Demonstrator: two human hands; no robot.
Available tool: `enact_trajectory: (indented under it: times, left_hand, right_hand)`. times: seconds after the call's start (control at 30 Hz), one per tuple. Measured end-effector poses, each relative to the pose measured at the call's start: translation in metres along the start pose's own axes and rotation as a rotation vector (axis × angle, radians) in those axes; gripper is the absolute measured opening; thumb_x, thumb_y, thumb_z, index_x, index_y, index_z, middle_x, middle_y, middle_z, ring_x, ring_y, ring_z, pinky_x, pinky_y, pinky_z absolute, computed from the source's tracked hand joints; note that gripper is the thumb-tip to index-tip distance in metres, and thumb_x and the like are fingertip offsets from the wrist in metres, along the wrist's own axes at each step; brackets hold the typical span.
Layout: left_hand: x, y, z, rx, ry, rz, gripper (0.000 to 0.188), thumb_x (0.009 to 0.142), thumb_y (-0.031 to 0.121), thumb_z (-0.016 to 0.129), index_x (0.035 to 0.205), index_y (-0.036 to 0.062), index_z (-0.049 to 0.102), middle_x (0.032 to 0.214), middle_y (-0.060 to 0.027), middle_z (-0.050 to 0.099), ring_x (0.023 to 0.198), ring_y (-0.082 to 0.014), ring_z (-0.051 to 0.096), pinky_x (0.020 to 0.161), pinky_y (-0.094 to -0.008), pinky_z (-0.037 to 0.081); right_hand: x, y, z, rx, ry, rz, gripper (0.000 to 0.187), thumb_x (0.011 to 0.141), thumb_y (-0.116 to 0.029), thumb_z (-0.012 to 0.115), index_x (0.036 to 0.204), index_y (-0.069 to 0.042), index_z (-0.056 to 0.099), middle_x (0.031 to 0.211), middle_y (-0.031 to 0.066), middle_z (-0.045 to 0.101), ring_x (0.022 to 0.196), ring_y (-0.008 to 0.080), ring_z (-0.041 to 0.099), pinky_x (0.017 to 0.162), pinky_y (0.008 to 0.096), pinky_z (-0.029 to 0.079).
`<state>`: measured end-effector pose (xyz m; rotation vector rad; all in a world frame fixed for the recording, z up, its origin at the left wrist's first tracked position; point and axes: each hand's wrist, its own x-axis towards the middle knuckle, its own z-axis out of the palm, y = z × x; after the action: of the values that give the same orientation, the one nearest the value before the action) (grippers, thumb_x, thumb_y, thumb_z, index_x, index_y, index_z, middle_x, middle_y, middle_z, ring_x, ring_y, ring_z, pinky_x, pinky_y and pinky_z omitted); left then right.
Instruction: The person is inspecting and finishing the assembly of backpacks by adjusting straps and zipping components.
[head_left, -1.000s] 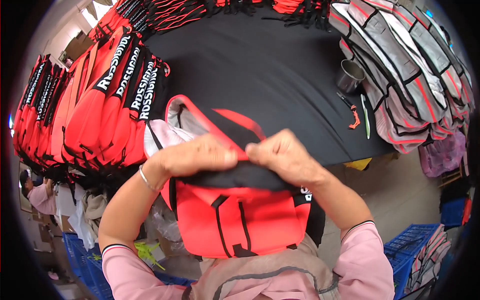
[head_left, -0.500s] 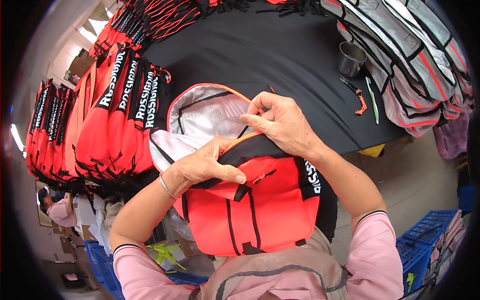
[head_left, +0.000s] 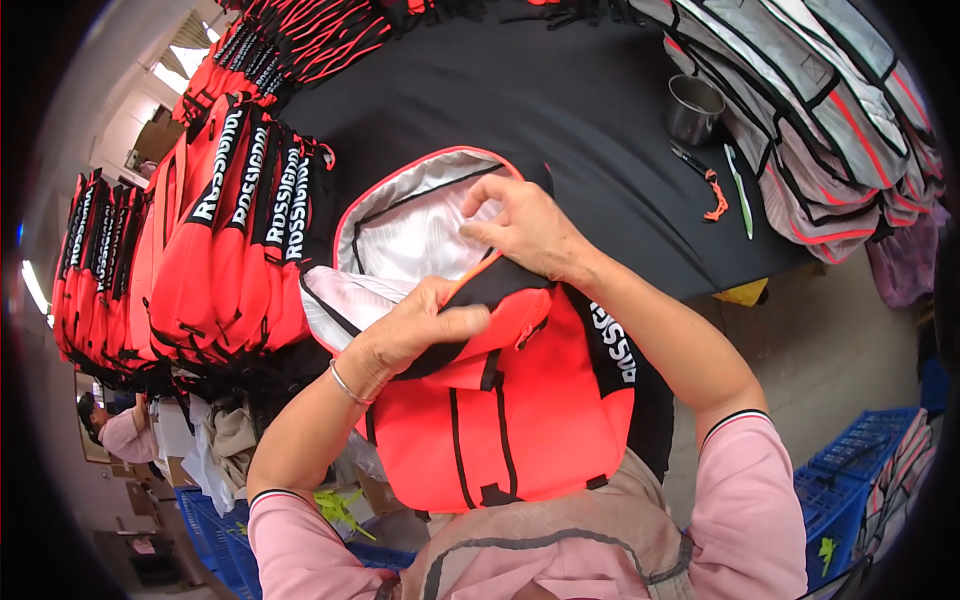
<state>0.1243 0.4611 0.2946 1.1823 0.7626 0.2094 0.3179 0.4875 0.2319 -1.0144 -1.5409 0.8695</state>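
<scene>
A red and black backpack (head_left: 560,440) rests against my lap and the table edge, its top unzipped and its pale silvery lining (head_left: 395,235) showing. My left hand (head_left: 415,330) grips the near rim of the opening; its fingers are partly hidden by the fabric and its thumb, slightly blurred, lies outside over the black panel. Over the right side of the opening is my right hand (head_left: 525,225), thumb and forefinger bent toward each other with a small gap between them. I see nothing in those fingers. A small zip pull (head_left: 530,335) shows on the front pocket.
Red and black backpacks (head_left: 215,260) stand stacked at left on the black-covered table (head_left: 560,100). A metal cup (head_left: 695,110), small snips (head_left: 692,160) with an orange cord and a white-green tool (head_left: 738,185) lie near grey bag pieces (head_left: 830,130). Blue crates (head_left: 850,470) flank me.
My right hand has moved up and left from the rim, over the lining. My left thumb has shifted up slightly, and the bag's opening is tilted a little differently.
</scene>
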Motion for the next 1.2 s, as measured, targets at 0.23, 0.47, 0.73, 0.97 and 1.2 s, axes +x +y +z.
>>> enact_trajectory:
  times: [0.23, 0.47, 0.73, 0.97, 1.2]
  left_hand:
    - [0.002, -0.010, 0.000, -0.168, 0.078, 0.065, 0.035, 0.088, 0.023, 0.073, 0.112, -0.0028, 0.067, 0.097, -0.0025, 0.071, 0.082, -0.0058, 0.064, 0.078, -0.0202, 0.050]
    - [0.001, -0.006, 0.003, -0.107, -0.012, 0.000, 0.025, 0.088, 0.023, 0.074, 0.097, -0.0003, 0.074, 0.085, 0.0005, 0.070, 0.075, -0.0034, 0.061, 0.072, -0.0188, 0.048]
    - [0.010, -0.004, 0.001, -0.066, -0.079, -0.030, 0.026, 0.086, 0.022, 0.077, 0.096, -0.0010, 0.074, 0.085, 0.0018, 0.068, 0.078, -0.0030, 0.059, 0.074, -0.0189, 0.048]
    - [0.007, 0.014, -0.010, 0.137, -0.009, -0.032, 0.045, 0.075, 0.014, 0.083, 0.113, -0.0044, 0.067, 0.097, -0.0031, 0.069, 0.085, -0.0073, 0.062, 0.082, -0.0212, 0.048]
    - [0.010, 0.001, 0.007, -0.005, 0.012, 0.050, 0.046, 0.077, 0.014, 0.080, 0.115, -0.0044, 0.065, 0.101, -0.0025, 0.068, 0.087, -0.0072, 0.061, 0.082, -0.0219, 0.048]
  right_hand:
    - [-0.009, -0.013, -0.015, 0.036, -0.025, 0.125, 0.018, 0.088, -0.015, 0.070, 0.096, -0.001, 0.061, 0.065, 0.0011, 0.063, 0.057, 0.0059, 0.060, 0.057, 0.0234, 0.046]
    - [-0.009, -0.011, -0.007, 0.036, -0.030, 0.130, 0.015, 0.087, -0.012, 0.069, 0.096, -0.002, 0.061, 0.062, -0.0036, 0.053, 0.051, 0.0031, 0.047, 0.051, 0.0237, 0.039]
    - [-0.004, 0.012, 0.005, 0.037, 0.036, 0.031, 0.014, 0.087, -0.010, 0.066, 0.096, -0.001, 0.063, 0.077, 0.0018, 0.063, 0.060, 0.0048, 0.056, 0.058, 0.0250, 0.046]
    - [-0.003, -0.017, -0.016, 0.045, 0.070, 0.251, 0.019, 0.085, -0.015, 0.067, 0.096, 0.001, 0.066, 0.081, 0.0083, 0.069, 0.072, 0.0147, 0.067, 0.075, 0.0312, 0.053]
    - [0.002, 0.001, -0.013, 0.079, 0.071, 0.165, 0.018, 0.087, -0.017, 0.066, 0.099, -0.002, 0.065, 0.064, -0.0022, 0.058, 0.055, 0.0036, 0.051, 0.056, 0.0242, 0.043]
